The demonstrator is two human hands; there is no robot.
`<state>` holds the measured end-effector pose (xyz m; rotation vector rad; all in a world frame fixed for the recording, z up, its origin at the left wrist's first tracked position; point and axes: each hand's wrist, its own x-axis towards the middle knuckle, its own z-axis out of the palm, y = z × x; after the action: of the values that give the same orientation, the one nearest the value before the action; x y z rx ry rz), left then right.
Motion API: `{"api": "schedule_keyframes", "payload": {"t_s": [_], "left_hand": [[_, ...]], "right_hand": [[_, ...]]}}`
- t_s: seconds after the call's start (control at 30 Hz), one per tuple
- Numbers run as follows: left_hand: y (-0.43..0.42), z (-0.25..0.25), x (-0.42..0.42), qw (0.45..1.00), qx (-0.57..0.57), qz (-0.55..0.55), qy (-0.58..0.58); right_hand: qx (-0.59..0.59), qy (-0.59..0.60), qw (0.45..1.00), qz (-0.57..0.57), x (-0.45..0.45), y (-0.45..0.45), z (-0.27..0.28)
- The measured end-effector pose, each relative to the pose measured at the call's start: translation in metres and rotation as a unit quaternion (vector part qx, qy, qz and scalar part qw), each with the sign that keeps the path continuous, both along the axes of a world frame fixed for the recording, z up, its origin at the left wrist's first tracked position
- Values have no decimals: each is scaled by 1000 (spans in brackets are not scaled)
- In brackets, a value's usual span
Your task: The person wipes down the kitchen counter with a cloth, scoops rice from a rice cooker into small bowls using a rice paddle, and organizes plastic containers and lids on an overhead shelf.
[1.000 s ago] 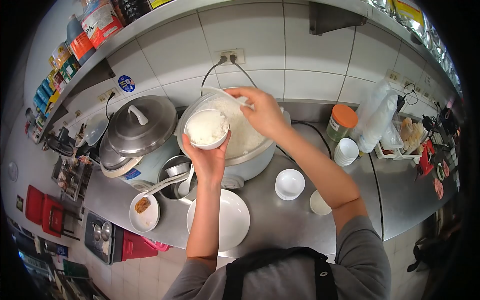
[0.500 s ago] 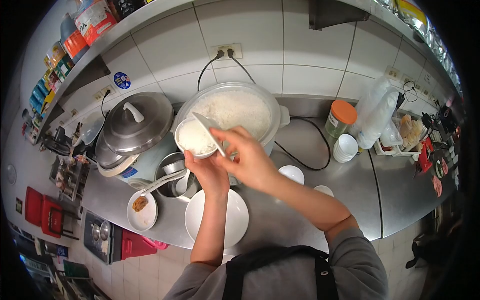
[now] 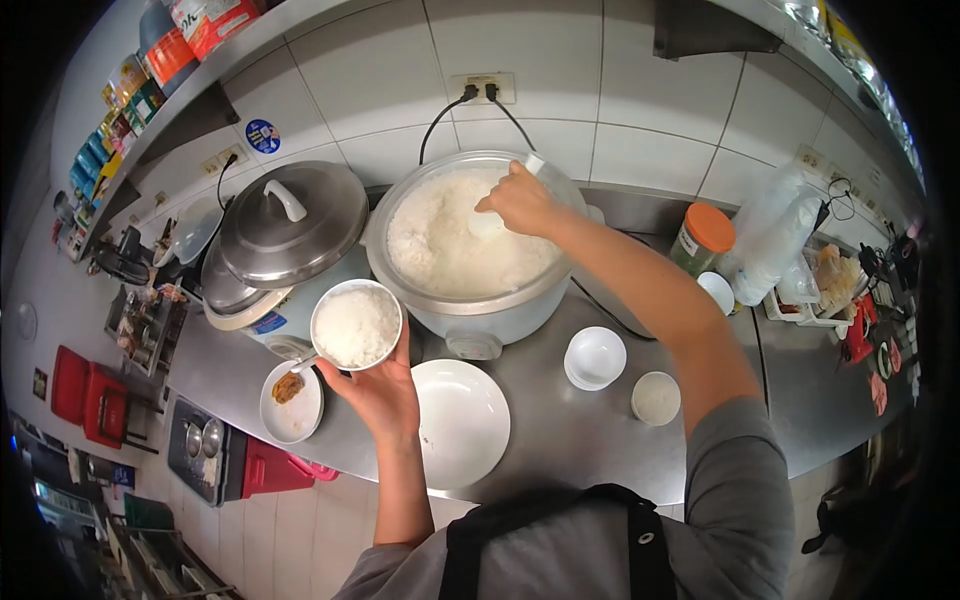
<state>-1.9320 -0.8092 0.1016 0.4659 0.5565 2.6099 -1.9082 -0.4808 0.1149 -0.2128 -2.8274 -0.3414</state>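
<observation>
My left hand (image 3: 388,400) holds a white bowl (image 3: 316,345) heaped with white rice (image 3: 357,325), to the front left of the large rice cooker (image 3: 530,318). Inside the cooker, my right hand (image 3: 525,205) grips a white rice paddle (image 3: 487,226). Its blade rests against the cooked rice (image 3: 440,215), and the handle's end pokes out above my fingers. Below the bowl, a large white plate (image 3: 465,425) lies on the steel counter, partly behind my left wrist. A small dish (image 3: 290,425) with brown food and a spoon is left of that hand.
A second cooker with a metal lid (image 3: 295,225) stands at the left. On the right are stacked white bowls (image 3: 596,357), a small filled cup (image 3: 656,398), an orange-lidded jar (image 3: 705,235) and plastic bags (image 3: 775,245). A shelf (image 3: 340,25) runs above, and cords (image 3: 445,120) hang from the wall socket.
The rice bowl in my left hand has come down and left, away from the cooker. My right hand has carried the paddle from the bowl back into the cooker's rice.
</observation>
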Motion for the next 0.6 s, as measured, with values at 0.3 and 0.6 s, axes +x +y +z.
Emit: {"api": "schedule_keyframes", "payload": {"t_s": [0.3, 0.6], "left_hand": [[-17, -10, 4, 999, -16, -21, -22], [-2, -10, 9, 992, -108, -64, 18]], "right_hand": [[-175, -117, 975, 76, 38, -19, 18], [-313, -102, 944, 2, 48, -12, 10]]}}
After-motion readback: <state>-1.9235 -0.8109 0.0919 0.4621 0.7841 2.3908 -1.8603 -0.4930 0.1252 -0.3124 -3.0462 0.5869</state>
